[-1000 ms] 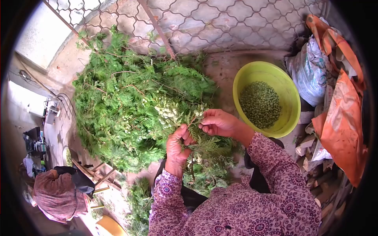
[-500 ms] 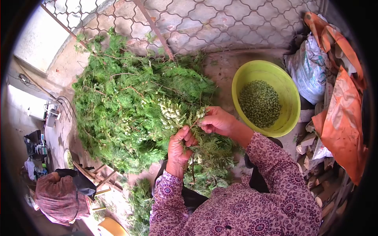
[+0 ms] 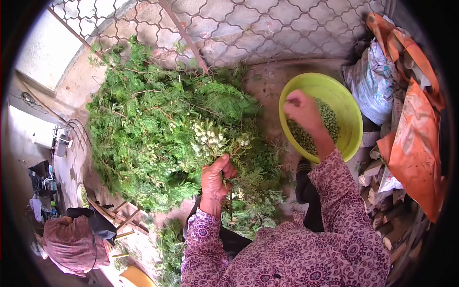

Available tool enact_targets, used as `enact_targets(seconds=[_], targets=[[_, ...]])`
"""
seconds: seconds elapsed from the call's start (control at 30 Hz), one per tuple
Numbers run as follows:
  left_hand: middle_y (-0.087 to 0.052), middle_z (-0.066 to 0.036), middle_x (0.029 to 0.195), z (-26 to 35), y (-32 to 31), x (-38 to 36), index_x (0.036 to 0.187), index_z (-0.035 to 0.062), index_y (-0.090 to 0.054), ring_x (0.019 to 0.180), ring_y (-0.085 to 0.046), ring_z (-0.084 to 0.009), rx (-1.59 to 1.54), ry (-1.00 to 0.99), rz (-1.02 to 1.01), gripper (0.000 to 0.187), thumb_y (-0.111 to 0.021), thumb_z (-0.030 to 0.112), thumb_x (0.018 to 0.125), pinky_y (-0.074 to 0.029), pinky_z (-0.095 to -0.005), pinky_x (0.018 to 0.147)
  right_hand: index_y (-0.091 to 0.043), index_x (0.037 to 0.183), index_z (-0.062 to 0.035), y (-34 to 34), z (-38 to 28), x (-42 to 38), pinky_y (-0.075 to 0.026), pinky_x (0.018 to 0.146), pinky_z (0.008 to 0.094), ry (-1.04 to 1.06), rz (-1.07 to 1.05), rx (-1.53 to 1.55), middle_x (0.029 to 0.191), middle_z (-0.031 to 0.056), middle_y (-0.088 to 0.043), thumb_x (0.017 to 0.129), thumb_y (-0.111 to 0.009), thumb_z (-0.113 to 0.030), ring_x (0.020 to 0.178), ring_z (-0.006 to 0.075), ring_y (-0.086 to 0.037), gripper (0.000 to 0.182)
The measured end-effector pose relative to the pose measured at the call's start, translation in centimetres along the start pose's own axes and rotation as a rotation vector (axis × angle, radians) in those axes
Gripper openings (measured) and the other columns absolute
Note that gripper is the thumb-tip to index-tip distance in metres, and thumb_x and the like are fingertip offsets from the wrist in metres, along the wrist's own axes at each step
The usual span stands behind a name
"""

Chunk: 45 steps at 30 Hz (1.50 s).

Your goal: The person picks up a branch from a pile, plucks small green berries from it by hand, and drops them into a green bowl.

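Hands: two, a left hand and a right hand.
Sprigs in grip: at least one leafy sprig in the left hand; exact number hidden.
Basins: one lime-yellow basin, below the right hand.
Green pieces: too many to count, beneath the right hand.
Large heaps: one heap of greenery, beyond the left hand.
White sacks: one white sack, right of the right hand.
Other people: one person, well left of the left hand.
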<state>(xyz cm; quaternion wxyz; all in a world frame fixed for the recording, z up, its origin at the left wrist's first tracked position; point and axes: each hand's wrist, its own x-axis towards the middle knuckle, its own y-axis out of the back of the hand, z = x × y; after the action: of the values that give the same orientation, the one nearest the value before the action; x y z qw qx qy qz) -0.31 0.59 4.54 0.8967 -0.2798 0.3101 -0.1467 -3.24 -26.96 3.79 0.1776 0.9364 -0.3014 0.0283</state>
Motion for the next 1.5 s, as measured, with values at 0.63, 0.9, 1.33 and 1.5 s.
enact_targets(seconds=[0.63, 0.9, 1.33, 1.5], targets=[[-0.042, -0.001, 0.051, -0.9, -0.7, 1.1, 0.062, 0.0038, -0.054, 0.043, -0.037, -0.0128, 0.098, 0.002, 0.027, 0.017, -0.064, 0.010, 0.074, -0.033, -0.0289, 0.045, -0.057, 0.103, -0.0078, -3.4, -3.9, -3.9, -0.041, 0.083, 0.0373, 0.687, -0.370, -0.235, 0.102, 0.0103, -0.057, 0.066, -0.063, -0.009, 0.095, 0.0286, -0.052, 0.038], [-0.042, -0.001, 0.050, -0.9, -0.7, 1.0, 0.060, 0.0043, -0.053, 0.043, -0.036, -0.0129, 0.111, 0.007, 0.029, 0.018, -0.063, 0.010, 0.074, -0.032, -0.0283, 0.044, -0.060, 0.094, -0.0059, -4.4, -3.4, -4.4, -0.044, 0.076, 0.0356, 0.789, -0.436, -0.245, 0.093, 0.0078, -0.060, 0.066, -0.062, -0.005, 0.088, 0.0263, -0.054, 0.028], [-0.040, 0.000, 0.051, -2.0, -1.0, 1.1, 0.061, 0.0058, -0.051, 0.043, -0.034, -0.0125, 0.127, 0.025, 0.035, 0.019, -0.062, 0.011, 0.076, -0.030, -0.0272, 0.046, -0.060, 0.077, -0.0058, -5.4, -3.7, -5.0, -0.040, 0.067, 0.0349, 0.767, -0.209, -0.305, 0.073, 0.0058, -0.059, 0.062, -0.062, -0.002, 0.071, 0.0239, -0.055, 0.015], [-0.035, 0.002, 0.051, -1.8, -1.4, 0.9, 0.061, 0.0091, -0.048, 0.043, -0.031, -0.0111, 0.165, 0.024, 0.037, 0.021, -0.061, 0.011, 0.077, -0.028, -0.0265, 0.048, -0.058, 0.072, -0.0068, -5.1, -3.1, -4.4, -0.040, 0.065, 0.0355, 0.694, -0.039, -0.488, 0.069, 0.0072, -0.059, 0.063, -0.060, -0.005, 0.065, 0.0239, -0.056, 0.009]])
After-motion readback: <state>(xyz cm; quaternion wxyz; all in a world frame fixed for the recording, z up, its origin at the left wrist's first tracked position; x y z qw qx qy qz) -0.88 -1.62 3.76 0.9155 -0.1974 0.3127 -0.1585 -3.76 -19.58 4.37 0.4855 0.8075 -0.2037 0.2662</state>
